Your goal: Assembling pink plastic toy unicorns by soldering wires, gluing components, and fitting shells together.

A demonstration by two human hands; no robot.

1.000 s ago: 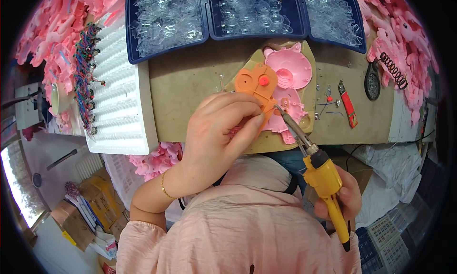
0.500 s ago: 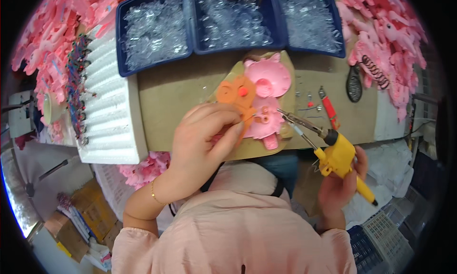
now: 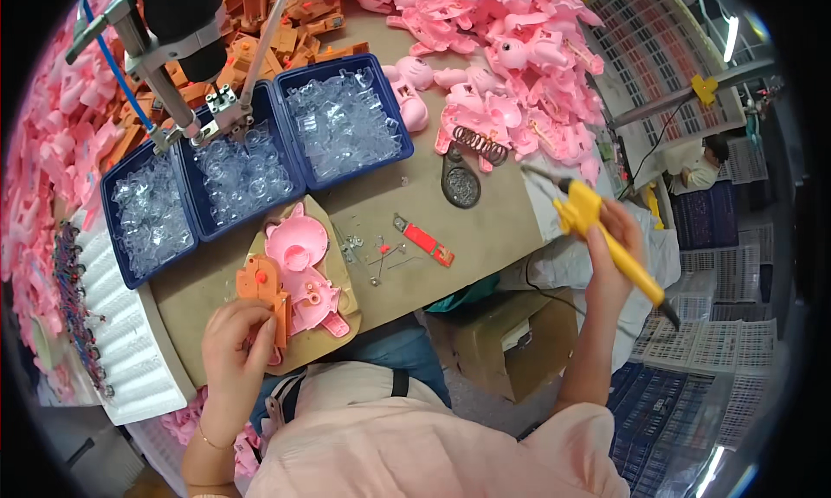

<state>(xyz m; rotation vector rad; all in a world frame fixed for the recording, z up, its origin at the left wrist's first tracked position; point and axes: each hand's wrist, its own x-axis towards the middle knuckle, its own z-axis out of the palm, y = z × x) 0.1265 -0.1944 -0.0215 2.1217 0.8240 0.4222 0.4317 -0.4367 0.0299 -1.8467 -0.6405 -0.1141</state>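
Note:
My left hand point(image 3: 235, 338) is closed on the lower end of an orange plastic toy part point(image 3: 258, 280), its fingertips pinched and partly hidden. Beside that part lies an open pink pig-shaped toy shell point(image 3: 296, 236), both resting on a tan pad point(image 3: 322, 359). A small ring-shaped piece shows inside the pink shell's lower half. Out to the right, my right hand point(image 3: 616, 238) grips a yellow soldering gun point(image 3: 625, 268), its metal tip pointing toward the coil spring holder point(image 3: 480, 145). The tip is apart from both toy parts.
Blue bins point(image 3: 346, 121) of clear plastic pieces stand behind the pad. A red-handled cutter point(image 3: 424, 241), loose wire bits and a black oval tray point(image 3: 460, 184) lie to the right. Pink parts point(image 3: 519, 56) are heaped behind; a machine head point(image 3: 203, 108) overhangs the bins.
My right hand has carried the soldering gun away from the toy parts, right and outward to the spring holder. My left hand stays on the orange part. The view has turned right.

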